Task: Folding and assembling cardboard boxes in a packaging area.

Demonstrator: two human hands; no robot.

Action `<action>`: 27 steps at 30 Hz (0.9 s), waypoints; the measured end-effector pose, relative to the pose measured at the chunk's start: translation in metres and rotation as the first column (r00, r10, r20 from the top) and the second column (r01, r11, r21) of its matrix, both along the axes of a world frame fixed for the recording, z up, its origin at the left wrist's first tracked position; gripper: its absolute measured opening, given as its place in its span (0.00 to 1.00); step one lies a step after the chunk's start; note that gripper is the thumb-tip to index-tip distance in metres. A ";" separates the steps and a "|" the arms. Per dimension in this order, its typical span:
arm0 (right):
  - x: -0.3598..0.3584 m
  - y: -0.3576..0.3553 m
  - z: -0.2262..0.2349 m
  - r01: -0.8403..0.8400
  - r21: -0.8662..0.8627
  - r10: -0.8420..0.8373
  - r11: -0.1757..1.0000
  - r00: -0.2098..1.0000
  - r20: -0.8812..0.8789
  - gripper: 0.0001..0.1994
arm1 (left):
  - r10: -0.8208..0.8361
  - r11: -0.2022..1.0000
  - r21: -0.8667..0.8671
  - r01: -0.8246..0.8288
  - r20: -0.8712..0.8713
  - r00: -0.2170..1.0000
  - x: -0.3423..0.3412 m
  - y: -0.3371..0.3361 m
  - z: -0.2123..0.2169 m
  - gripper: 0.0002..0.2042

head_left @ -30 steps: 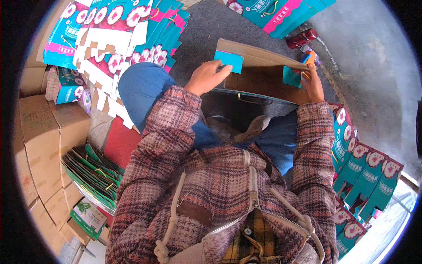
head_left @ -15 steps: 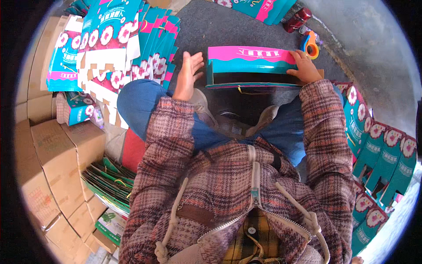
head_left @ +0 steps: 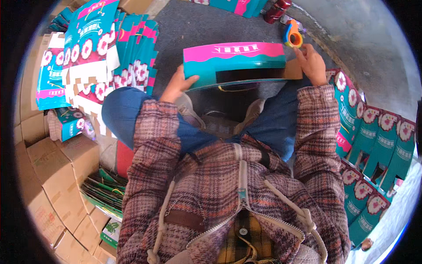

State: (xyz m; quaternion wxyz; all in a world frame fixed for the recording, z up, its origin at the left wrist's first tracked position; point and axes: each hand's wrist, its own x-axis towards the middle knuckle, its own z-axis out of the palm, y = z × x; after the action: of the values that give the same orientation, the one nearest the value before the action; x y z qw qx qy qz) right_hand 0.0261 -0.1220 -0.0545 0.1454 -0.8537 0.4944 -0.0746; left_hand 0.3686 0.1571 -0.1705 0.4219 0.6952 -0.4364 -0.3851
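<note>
A long teal and pink cardboard box (head_left: 200, 68) lies across in front of my lap, with a dark opening along its near side. My left hand (head_left: 176, 85) grips its left end, thumb on the teal face and the other fingers partly behind the edge. At the right end a bare brown flap (head_left: 292, 69) sticks out. Just beside that flap is my right hand (head_left: 313, 66), fingers apart and pointing away from me; whether it touches the flap is unclear. Beyond its fingertips stands an orange and blue tape roll (head_left: 293, 36).
Flattened teal printed cartons (head_left: 90, 37) are stacked at the far left. Finished-looking teal boxes (head_left: 373, 132) stand in rows at the right. Brown cartons (head_left: 52, 163) are piled at the left, beside a green-edged bundle (head_left: 105, 189). A dark red can (head_left: 277, 11) stands at the back.
My left hand, held apart from the box before, now grips its left end. My right hand has come off the box's top to beside its right end, where the brown flap shows more.
</note>
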 end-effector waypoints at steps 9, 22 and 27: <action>0.009 0.032 -0.001 -0.488 0.704 0.610 0.516 0.786 0.098 0.46 | 0.008 1.000 0.014 -0.007 -0.066 0.998 0.011 0.003 -0.020 0.32; 0.026 -0.021 -0.082 -0.172 0.414 0.221 0.894 0.973 -0.074 0.50 | 0.185 0.972 0.205 -0.114 -0.372 0.910 -0.020 -0.015 0.005 0.27; 0.023 0.000 -0.038 -0.090 0.293 0.119 0.952 0.989 -0.085 0.47 | 0.292 0.940 0.248 -0.234 -0.233 0.927 -0.025 -0.015 0.038 0.23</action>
State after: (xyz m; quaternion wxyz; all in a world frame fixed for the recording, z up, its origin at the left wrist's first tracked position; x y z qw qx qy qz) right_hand 0.0492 -0.1219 -0.0929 0.2467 -0.8511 0.4608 0.0498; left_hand 0.3438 0.1421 -0.1321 0.4467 0.7311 -0.2334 -0.4598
